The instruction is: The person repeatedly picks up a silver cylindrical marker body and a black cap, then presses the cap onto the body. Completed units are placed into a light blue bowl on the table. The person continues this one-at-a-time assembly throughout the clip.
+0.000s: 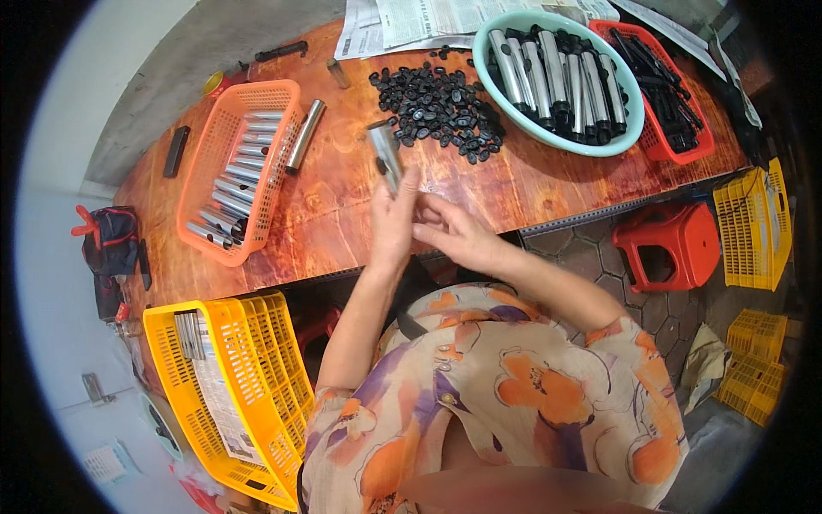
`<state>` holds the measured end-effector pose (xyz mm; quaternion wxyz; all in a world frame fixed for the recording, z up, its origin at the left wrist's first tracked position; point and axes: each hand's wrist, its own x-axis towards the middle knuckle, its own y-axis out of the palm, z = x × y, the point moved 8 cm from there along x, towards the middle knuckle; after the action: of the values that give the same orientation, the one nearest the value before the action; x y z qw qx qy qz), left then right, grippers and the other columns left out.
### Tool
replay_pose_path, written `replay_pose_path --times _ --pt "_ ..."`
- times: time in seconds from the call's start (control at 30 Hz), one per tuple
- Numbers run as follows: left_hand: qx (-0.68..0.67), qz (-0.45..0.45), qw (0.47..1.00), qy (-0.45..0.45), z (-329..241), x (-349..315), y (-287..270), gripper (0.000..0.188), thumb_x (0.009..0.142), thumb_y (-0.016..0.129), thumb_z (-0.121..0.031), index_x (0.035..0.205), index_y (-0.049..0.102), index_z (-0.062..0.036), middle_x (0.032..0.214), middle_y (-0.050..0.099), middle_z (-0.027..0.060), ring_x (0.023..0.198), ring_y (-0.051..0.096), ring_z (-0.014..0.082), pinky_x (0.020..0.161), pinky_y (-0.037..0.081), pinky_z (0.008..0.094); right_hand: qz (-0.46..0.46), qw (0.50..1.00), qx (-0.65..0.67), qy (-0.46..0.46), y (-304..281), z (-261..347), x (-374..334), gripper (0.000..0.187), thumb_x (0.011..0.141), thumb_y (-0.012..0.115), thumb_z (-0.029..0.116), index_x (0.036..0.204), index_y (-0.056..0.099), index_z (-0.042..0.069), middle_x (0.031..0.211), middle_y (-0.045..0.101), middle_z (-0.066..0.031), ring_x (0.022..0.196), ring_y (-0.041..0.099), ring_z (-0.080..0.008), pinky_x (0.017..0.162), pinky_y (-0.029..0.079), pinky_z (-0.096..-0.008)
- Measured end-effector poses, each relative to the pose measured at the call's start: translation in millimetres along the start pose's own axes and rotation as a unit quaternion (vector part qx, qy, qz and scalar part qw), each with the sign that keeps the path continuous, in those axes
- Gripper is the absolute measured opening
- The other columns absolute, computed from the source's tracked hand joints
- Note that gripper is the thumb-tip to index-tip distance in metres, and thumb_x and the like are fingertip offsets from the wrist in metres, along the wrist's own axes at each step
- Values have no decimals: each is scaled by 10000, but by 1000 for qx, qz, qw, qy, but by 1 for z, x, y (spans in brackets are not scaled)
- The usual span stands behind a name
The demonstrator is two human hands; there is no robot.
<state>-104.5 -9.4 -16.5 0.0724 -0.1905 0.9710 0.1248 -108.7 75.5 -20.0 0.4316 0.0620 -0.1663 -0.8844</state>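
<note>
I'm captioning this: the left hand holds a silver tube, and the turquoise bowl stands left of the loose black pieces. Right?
The head view shows the turquoise bowl right of the loose black pieces, not left. The left hand holds a silver tube.

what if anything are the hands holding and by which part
The left hand grips a silver tube by its near end, the far part sticking out; whether the right hand also grips it cannot be told.

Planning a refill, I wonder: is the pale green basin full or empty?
Full or close to it: black-ended silvery tubes crowd the basin, hiding its bottom.
</note>
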Motion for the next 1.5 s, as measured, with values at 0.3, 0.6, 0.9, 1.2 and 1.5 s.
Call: replay_pose_path --times 0.3,0.6,0.9,1.2,1.5 --pt "569 -142 694 417 -73 63 -39 347 851 614 -285 1058 559 -13 978 569 186 909 522 317 811 412 436 -119 991 -31 49 -63 71 -36 251 953 494 227 1117 494 37 776 511 18 588 434 -44 516 375 -178" --pt "810 -190 454 318 -46 129 -95 248 875 490 -138 1083 532 -12 976 562 116 955 534 288 791 432 399 -455 675 -578 52 -234 193 -87 452 866 465 390 934 575 -43 809 612 -260 822 617 -392 732 457 -458" --pt "771 -205 568 199 -43 125 -119 183 865 567 -188 933 536 -21 911 572 127 878 590 323 703 490 422 -435 545 -714 65 -227 190 -67 484 900 494 480 1107 595 55 845 659 -237 831 636 -415 719 487 -491" --pt "121 -89 988 41 -7 63 -95 321 946 505 -330 1020 496 -18 717 564 65 616 554 132 540 456 282 -362 657 -652 -111 -121 146 -58 204 877 610 262 1022 616 118 706 649 -109 680 661 -257 534 497 -334" --pt "-260 -17 960 -101 40 4 -44 370 975 416 -407 997 528 -55 725 542 43 605 517 146 541 431 261 -153 726 -652 -158 -57 27 54 210 879 567 175 1074 601 105 849 579 -107 650 613 -321 548 494 -426"
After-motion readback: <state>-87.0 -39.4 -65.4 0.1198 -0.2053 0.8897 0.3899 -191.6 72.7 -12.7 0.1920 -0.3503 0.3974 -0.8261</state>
